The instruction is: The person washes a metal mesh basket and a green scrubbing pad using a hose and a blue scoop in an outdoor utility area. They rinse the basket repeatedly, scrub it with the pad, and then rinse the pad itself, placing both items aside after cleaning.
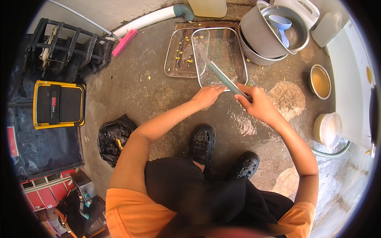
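Note:
My right hand is closed around a green-grey hose, which slants up and left over a wire mesh basket. Clear water streams from the hose's far end onto the basket's left side. My left hand holds the near rim of that basket, its fingertips close to the hose; the exact grip is partly hidden. A second mesh basket, lying to the left and partly under the first, has small yellow bits scattered in it.
Stacked metal pots with a blue ladle stand at the upper right. Two containers, a bowl and a tub, sit at right. A pink brush, black plastic bag and yellow-framed step stool are leftward. The floor is wet.

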`<state>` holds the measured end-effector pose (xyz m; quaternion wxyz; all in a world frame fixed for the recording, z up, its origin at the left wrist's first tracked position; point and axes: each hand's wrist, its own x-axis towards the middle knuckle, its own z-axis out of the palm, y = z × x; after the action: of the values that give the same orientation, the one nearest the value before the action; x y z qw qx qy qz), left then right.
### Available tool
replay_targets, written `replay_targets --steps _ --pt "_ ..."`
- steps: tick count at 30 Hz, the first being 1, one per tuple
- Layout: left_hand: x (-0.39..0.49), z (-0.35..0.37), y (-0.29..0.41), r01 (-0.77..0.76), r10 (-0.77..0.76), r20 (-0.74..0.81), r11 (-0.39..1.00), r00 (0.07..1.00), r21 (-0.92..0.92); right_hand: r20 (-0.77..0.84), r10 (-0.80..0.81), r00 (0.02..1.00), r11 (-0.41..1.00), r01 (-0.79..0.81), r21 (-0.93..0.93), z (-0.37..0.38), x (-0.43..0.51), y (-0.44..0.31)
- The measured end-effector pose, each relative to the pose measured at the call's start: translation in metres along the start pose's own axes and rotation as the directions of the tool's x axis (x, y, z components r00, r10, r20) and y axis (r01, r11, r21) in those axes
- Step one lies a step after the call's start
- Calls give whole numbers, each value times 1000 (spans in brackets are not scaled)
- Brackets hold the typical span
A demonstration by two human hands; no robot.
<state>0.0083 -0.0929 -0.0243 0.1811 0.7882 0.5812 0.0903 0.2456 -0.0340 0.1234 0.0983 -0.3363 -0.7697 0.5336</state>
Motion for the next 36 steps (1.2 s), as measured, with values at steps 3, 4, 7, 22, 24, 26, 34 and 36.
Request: replay_targets --steps 3,4,7,22,24,26,34,36 --pt "0 0 -2 70 -68 17 994 998 -88 87 -16 996 1000 17 -10 11 -11 10" --pt "0 -1 -2 51 -51 0 998 999 -46 148 -12 989 1000 16 -25 16 -16 14" --pt "0 -5 -1 40 -40 -12 999 999 -9 180 50 982 998 -57 35 30 -33 32" --pt "35 2 20 219 -240 134 964 962 149 -50 144 988 990 -143 13 38 -70 46" --pt "37 -17 27 153 -154 -1 977 988 146 -92 224 970 974 -226 -10 33 -69 41" --pt "41 -35 33 105 -83 -115 974 990 199 -131 213 968 977 -214 9 24 -68 35" --pt "49 -64 50 236 -190 -257 958 947 161 -213 157 964 987 -147 61 1 -54 23" --pt "49 -68 51 233 -190 -307 966 933 109 -186 126 974 992 -121 42 0 -53 21"
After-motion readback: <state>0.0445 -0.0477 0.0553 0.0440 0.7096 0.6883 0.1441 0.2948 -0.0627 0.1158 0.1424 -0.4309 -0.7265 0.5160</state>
